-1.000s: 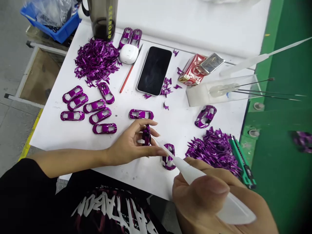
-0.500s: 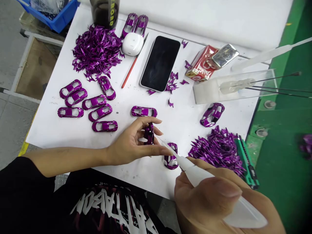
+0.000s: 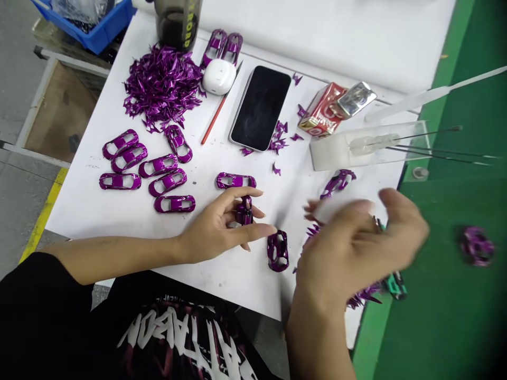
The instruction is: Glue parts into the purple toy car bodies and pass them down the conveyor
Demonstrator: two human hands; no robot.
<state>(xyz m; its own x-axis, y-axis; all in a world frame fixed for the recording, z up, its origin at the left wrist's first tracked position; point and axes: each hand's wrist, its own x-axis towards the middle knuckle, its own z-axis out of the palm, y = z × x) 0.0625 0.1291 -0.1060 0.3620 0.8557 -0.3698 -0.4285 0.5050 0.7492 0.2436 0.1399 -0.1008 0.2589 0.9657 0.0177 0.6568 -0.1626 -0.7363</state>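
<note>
My left hand (image 3: 216,229) pinches a small purple toy car shell (image 3: 244,212) upright between thumb and fingers, just above the white table (image 3: 119,221). Motion smears my right hand (image 3: 356,248), which hovers over a pile of purple trimmings (image 3: 362,295). A pale blur at its fingertips may be the white pointed tool; I cannot make out the grip. Between the two hands another purple shell (image 3: 278,250) lies on the table. One more shell (image 3: 235,181) lies just beyond my left fingers.
Several finished shells (image 3: 158,174) lie in rows at the left, below a big heap of purple scraps (image 3: 162,87). Farther back are a phone (image 3: 260,107), earbud case (image 3: 218,76), red pencil (image 3: 214,120), red pack (image 3: 322,110), clear tray (image 3: 336,150) and dark bottle (image 3: 178,26). A green knife (image 3: 396,285) lies near the table's right edge.
My right hand has pulled the white tool away from the held shell and swung up and to the right, now blurred. The left hand keeps its hold in the same place.
</note>
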